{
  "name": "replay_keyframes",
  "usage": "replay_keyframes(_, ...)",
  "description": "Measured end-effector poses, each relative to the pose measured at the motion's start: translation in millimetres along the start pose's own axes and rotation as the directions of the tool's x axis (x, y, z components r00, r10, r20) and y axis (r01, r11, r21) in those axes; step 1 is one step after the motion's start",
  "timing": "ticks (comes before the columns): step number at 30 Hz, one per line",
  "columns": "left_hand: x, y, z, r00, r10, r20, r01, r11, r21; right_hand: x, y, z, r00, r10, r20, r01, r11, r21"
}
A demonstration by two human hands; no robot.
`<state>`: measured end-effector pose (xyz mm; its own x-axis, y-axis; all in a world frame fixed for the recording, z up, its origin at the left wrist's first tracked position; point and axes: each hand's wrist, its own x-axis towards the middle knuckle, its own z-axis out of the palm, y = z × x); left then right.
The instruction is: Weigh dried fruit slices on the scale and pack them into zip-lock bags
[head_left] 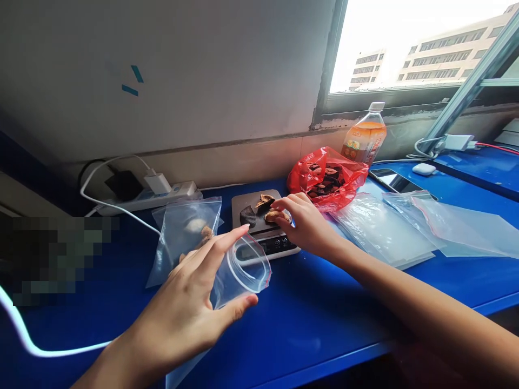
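Observation:
My left hand (190,302) holds a clear zip bag (239,270) by its mouth, keeping the opening round and facing the scale. My right hand (304,221) reaches over a small grey kitchen scale (275,246) and pinches a brown dried piece (278,217) lying on its platform. Two more dark dried pieces (255,208) rest on the scale. Behind the left hand stands another clear zip bag (184,232) with a few pieces inside.
A red plastic bag (324,178) of dried pieces sits behind the scale, beside an orange drink bottle (365,135). Flat empty zip bags (405,227) lie to the right, near a phone (391,179). A power strip (162,195) with white cables runs along the wall.

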<state>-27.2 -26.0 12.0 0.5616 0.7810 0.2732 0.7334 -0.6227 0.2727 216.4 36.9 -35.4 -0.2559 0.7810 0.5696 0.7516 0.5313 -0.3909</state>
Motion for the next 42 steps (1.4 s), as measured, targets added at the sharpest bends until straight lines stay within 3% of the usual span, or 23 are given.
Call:
replay_keyframes(8,1.8,1.6,0.3,1.000,-0.026,-0.002,0.026,1.000,0.002,0.0,3.6,-4.3,0.996,0.075,0.040,-0.079,0.986,0.144)
replay_keyframes(14,3.3,1.5,-0.4,1.000,-0.018,0.011,0.018,1.000,0.002,0.1,4.8,-8.7,0.994,0.007,0.107,-0.010,0.999,0.030)
replay_keyframes(17,3.0,1.2,-0.7,0.999,-0.046,0.024,0.046,0.999,-0.023,1.1,4.0,-11.6,0.997,0.000,0.082,0.000,1.000,0.003)
replay_keyframes(21,3.4,1.0,-0.5,0.995,-0.088,0.042,0.092,0.990,-0.108,-2.7,-13.4,-22.5,0.997,-0.077,-0.007,0.077,0.984,0.158)
replay_keyframes(25,4.2,-2.5,3.6,0.999,-0.051,-0.013,0.050,0.995,-0.084,-9.9,-44.0,-31.8,0.965,-0.252,0.071,0.207,0.902,0.379)
replay_keyframes(27,4.1,-4.8,5.8,0.998,-0.049,-0.038,0.047,0.997,-0.063,-8.3,-49.5,-31.1,0.957,-0.278,0.086,0.220,0.883,0.414)
replay_keyframes(31,3.6,-5.1,5.1,0.995,-0.097,-0.012,0.095,0.988,-0.121,9.7,-28.6,-18.4,0.986,-0.165,-0.026,0.167,0.977,0.134)
replay_keyframes(34,3.8,-2.0,1.7,0.994,-0.106,0.021,0.108,0.982,-0.152,25.3,-5.0,-7.1,0.994,-0.082,0.071,0.087,0.993,-0.078)
replay_keyframes(37,4.1,0.0,-0.4,0.991,-0.125,0.055,0.132,0.979,-0.157,31.7,7.8,-3.0,0.989,0.011,0.149,0.010,0.990,-0.142)
replay_keyframes(40,3.4,0.0,-0.3,0.991,-0.121,0.064,0.130,0.975,-0.179,27.6,9.5,-7.7,0.997,0.030,0.066,-0.021,0.990,-0.141)
replay_keyframes(42,2.2,-0.3,0.5,0.991,-0.116,0.067,0.127,0.971,-0.204,21.4,4.9,-13.2,1.000,0.027,-0.007,-0.028,0.998,-0.053)
